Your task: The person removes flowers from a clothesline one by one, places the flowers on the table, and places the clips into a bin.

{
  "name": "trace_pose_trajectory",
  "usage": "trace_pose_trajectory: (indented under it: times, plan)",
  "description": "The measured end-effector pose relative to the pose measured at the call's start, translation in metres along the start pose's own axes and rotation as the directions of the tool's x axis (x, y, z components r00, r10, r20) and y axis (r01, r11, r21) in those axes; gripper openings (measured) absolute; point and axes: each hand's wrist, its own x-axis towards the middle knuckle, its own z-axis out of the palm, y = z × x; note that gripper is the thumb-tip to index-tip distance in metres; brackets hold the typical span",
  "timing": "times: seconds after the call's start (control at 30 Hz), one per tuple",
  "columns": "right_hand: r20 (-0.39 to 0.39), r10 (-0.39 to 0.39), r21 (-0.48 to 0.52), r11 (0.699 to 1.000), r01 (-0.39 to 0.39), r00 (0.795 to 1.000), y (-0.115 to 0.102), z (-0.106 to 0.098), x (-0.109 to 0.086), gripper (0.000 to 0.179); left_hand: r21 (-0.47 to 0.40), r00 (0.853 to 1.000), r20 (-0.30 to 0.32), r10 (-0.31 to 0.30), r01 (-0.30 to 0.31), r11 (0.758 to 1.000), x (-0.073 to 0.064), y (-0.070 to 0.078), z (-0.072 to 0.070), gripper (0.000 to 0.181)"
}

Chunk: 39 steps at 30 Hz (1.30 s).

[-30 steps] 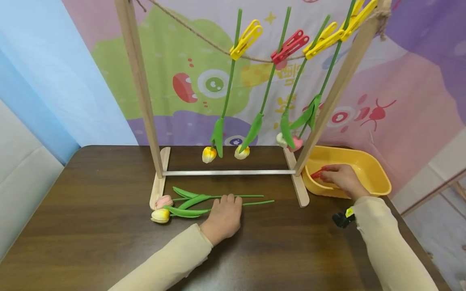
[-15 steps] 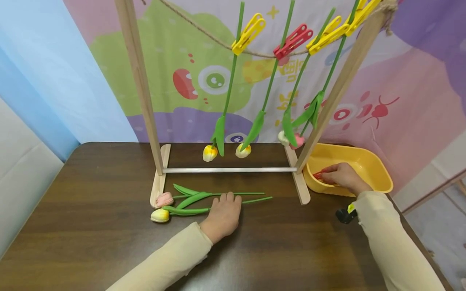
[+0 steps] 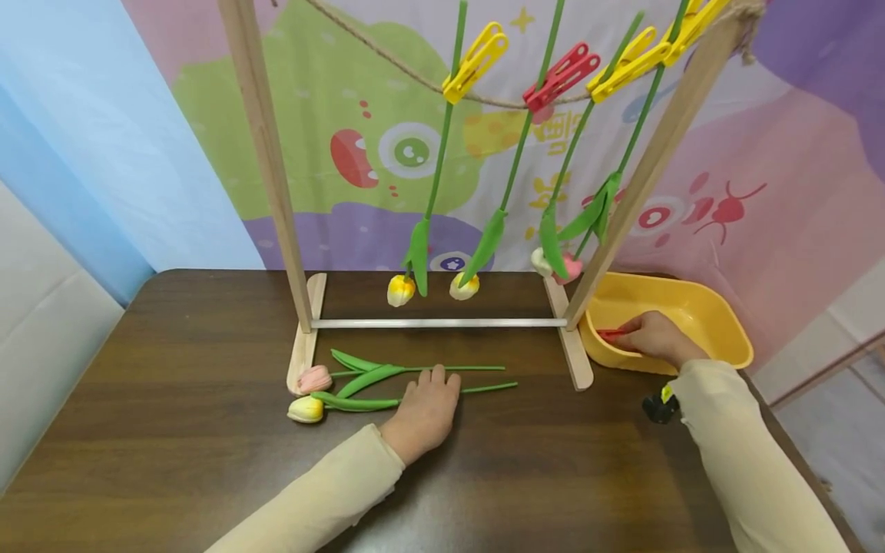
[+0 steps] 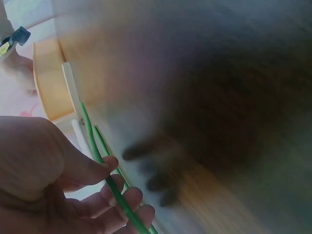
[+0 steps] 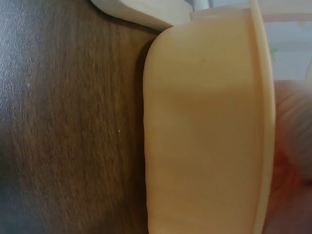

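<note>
On the table, my left hand [image 3: 425, 415] pinches the green stem [image 4: 113, 187] of a yellow-and-white artificial tulip [image 3: 306, 409] between thumb and fingers. A pink tulip [image 3: 315, 379] lies just behind it, its stem running alongside. My right hand [image 3: 657, 338] reaches into a yellow plastic basin [image 3: 719, 322] and holds a red clothespin [image 3: 611, 335] by its end. In the right wrist view the basin's wall [image 5: 209, 126] hides most of that hand and the clothespin.
A wooden frame [image 3: 270, 161] stands behind the tulips, with a rope [image 3: 387, 57] across it. Several tulips hang head down, held by yellow clothespins [image 3: 475, 63] and a red hanging clothespin [image 3: 561, 77]. A white rod [image 3: 435, 323] joins the frame's feet.
In the basin, the red clothespin has turned slightly in my right hand's fingers. My left hand has stayed on the stem. The head view has shifted a little.
</note>
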Motion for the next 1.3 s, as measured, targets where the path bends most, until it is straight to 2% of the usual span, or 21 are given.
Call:
trace_pose_trajectory:
  times: [0.17,0.4,0.6,0.77,1.0,1.3]
  plan:
    - [0.001,-0.005,-0.032,0.999,0.005,1.000,0.0041,0.0003,0.0031,0.044,0.011,1.000,-0.013,0.003,-0.003,1.000,-0.0009,0.0001,0.0006,0.015]
    - [0.015,-0.007,-0.065,0.998,0.008,1.000,0.0035,0.0014,0.0067,0.040,0.026,1.000,-0.027,-0.014,0.015,1.000,-0.0002,0.0003,0.0030,0.011]
    - [0.014,-0.007,-0.071,0.997,0.008,1.000,0.0021,0.0018,0.0057,0.040,0.042,0.999,-0.050,0.005,-0.003,0.999,-0.0001,-0.0001,0.0065,0.007]
    - [0.019,-0.007,-0.085,0.996,0.008,1.000,-0.0003,0.0010,0.0040,0.041,0.045,0.997,-0.076,0.004,0.000,0.999,-0.0001,0.0000,0.0072,0.010]
    - [0.040,0.015,-0.071,0.997,-0.012,0.999,-0.0027,-0.0002,0.0035,0.042,0.044,0.998,-0.066,-0.016,0.019,0.999,-0.0005,-0.0011,0.0073,0.017]
    - [0.041,0.003,-0.124,0.992,0.002,0.999,-0.0019,-0.0028,0.0032,0.050,0.034,0.996,-0.085,-0.005,0.008,0.999,-0.0019,-0.0042,0.0063,0.016]
